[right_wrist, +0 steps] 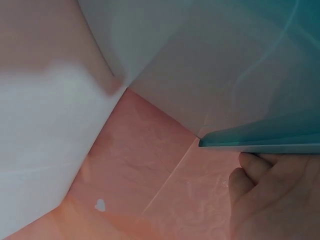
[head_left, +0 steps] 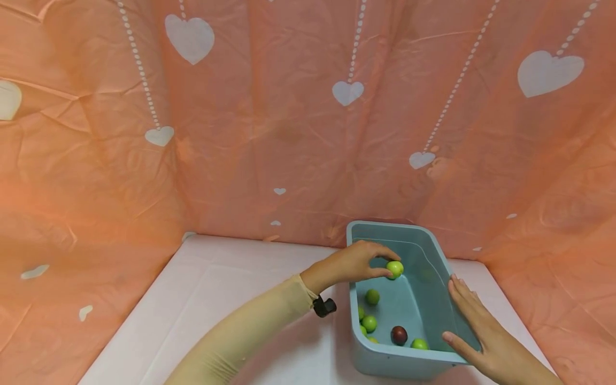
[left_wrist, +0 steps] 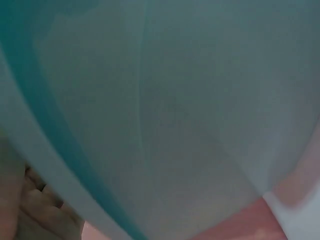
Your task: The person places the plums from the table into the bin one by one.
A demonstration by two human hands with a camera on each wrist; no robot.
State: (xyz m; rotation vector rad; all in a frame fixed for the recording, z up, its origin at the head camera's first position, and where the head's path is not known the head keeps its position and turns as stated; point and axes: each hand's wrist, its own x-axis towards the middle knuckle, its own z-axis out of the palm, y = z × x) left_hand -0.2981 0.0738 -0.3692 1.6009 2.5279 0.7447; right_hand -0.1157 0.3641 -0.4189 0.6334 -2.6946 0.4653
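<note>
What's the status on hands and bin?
Left hand pinching a green ball over the bin. Right hand flat on bin's right rim, steadying. Nothing blocking.

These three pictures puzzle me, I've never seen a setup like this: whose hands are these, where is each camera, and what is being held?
A person works with bare hands. The wide picture comes from a head camera; the two blurry close-ups come from cameras on each wrist. On a white table stands a blue plastic tub with several small green fruits and one dark red fruit inside. The left hand pinches a green fruit over the tub. The right hand rests with straight fingers on the tub's right rim.
</note>
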